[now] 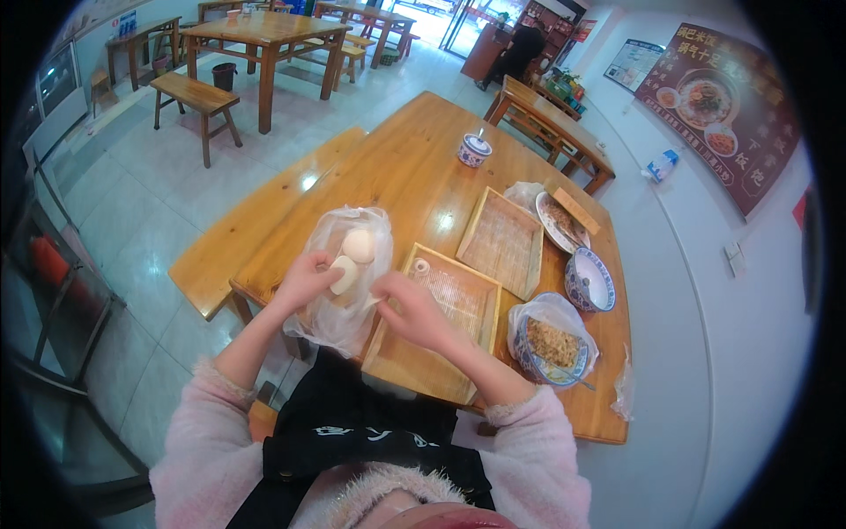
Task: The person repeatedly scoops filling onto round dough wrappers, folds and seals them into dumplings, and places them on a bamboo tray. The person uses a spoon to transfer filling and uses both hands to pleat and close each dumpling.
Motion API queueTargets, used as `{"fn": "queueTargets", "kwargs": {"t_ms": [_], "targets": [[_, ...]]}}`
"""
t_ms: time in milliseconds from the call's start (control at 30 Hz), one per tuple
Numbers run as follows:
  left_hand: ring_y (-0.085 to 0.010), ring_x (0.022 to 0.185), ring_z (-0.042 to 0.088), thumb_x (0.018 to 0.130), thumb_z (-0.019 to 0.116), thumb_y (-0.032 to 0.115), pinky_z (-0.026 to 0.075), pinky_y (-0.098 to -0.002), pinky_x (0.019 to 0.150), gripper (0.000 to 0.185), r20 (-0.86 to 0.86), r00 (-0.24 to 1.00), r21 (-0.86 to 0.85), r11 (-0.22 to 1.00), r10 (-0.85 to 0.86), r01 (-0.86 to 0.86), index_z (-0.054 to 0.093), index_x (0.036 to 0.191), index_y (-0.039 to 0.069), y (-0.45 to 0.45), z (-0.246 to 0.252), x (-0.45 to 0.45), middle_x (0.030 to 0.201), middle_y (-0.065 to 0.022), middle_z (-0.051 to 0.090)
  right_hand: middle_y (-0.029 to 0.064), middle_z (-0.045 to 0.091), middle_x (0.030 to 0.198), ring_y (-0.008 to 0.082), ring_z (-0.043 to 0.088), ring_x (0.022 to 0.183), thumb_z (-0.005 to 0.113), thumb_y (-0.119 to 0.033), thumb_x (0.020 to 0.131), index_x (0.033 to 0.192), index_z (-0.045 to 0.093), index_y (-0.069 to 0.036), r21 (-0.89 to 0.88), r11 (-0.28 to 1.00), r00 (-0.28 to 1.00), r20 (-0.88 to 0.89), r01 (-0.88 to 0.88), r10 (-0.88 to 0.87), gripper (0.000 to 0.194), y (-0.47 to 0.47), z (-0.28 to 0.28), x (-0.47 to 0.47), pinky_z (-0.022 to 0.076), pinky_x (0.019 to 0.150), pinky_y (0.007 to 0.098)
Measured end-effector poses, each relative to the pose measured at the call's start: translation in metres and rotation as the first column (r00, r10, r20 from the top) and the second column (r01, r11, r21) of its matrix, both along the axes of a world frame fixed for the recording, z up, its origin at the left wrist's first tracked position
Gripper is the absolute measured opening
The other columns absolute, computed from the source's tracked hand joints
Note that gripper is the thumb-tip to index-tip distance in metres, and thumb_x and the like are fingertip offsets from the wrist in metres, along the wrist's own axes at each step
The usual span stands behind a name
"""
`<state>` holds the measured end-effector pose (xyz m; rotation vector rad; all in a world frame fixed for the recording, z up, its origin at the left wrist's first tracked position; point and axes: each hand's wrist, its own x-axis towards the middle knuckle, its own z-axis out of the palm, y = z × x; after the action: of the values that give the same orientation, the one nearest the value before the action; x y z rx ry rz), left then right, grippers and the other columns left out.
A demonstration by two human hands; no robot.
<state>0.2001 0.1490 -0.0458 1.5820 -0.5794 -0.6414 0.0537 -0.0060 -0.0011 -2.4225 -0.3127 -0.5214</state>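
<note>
Over a clear plastic bag [330, 324] at the table's left edge, my left hand [307, 281] grips a small pale stack of dough wrappers [344, 275] between thumb and fingers. Another round pile of wrappers [359, 245] lies just beyond it on the bag. My right hand [413, 311] is at the bag's right side and pinches a thin pale piece, seemingly a wrapper; its fingers hide most of it. Under my right forearm lies a shallow wooden tray [423, 370] with a slatted base. One small pale dumpling [420, 266] sits in its far left corner.
A second wooden tray [505, 241] lies beyond. To the right stand a bowl of crumbly filling [554, 344] with a spoon, a patterned bowl [589, 281], and a plate of dark filling [562, 221] with a wooden strip. A lidded jar [474, 151] stands farther off. A person [522, 53] is at the back.
</note>
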Motion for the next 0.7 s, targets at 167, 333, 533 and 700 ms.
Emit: {"fn": "queueTargets", "kwargs": {"t_ms": [167, 333, 533, 700], "targets": [[-0.0124, 0.069, 0.06, 0.077, 0.063, 0.014, 0.049, -0.0268, 0.063, 0.02, 0.099, 0.994, 0.15, 0.988, -0.053, 0.038, 0.061, 0.089, -0.001, -0.006, 0.006, 0.001, 0.079, -0.0057, 0.064, 0.0132, 0.054, 0.088, 0.0308, 0.057, 0.084, 0.057, -0.001, 0.077, 0.089, 0.052, -0.003, 0.029, 0.999, 1.0, 0.015, 0.026, -0.027, 0.013, -0.008, 0.0, -0.012, 0.0474, 0.071, 0.0331], [-0.0142, 0.071, 0.061, 0.076, 0.063, 0.015, 0.049, -0.0296, 0.064, 0.021, 0.008, 0.982, 0.165, 0.969, -0.19, 0.186, 0.062, 0.091, 0.001, -0.012, 0.008, 0.005, 0.079, -0.0086, 0.063, 0.0121, 0.06, 0.095, 0.0246, 0.06, 0.088, 0.058, 0.001, 0.077, 0.095, 0.058, -0.001, 0.125, 0.989, 0.997, 0.012, 0.075, -0.078, 0.019, -0.015, 0.001, -0.022, 0.0481, 0.078, 0.0311], [-0.0166, 0.077, 0.061, 0.076, 0.063, 0.016, 0.047, -0.0313, 0.066, 0.023, 0.758, 0.652, 0.234, 0.928, 0.012, -0.289, 0.062, 0.097, 0.006, -0.002, 0.007, -0.009, 0.076, -0.009, 0.061, 0.014, 0.058, 0.093, 0.0292, 0.058, 0.089, 0.058, -0.001, 0.077, 0.094, 0.056, -0.001, 0.137, 0.99, 0.994, 0.096, 0.043, -0.057, 0.017, -0.014, 0.01, -0.03, 0.0475, 0.077, 0.0332], [-0.0178, 0.08, 0.06, 0.085, 0.057, 0.034, 0.049, -0.0323, 0.069, 0.043, -0.08, 0.978, -0.057, 0.98, -0.194, 0.19, 0.053, 0.117, 0.004, 0.016, 0.018, -0.051, 0.093, -0.0067, 0.062, 0.0124, 0.061, 0.097, 0.0273, 0.06, 0.093, 0.059, 0.002, 0.076, 0.094, 0.058, -0.002, 0.128, 0.99, 0.984, 0.161, 0.056, -0.076, 0.019, -0.007, 0.028, -0.034, 0.0466, 0.083, 0.034]]}}
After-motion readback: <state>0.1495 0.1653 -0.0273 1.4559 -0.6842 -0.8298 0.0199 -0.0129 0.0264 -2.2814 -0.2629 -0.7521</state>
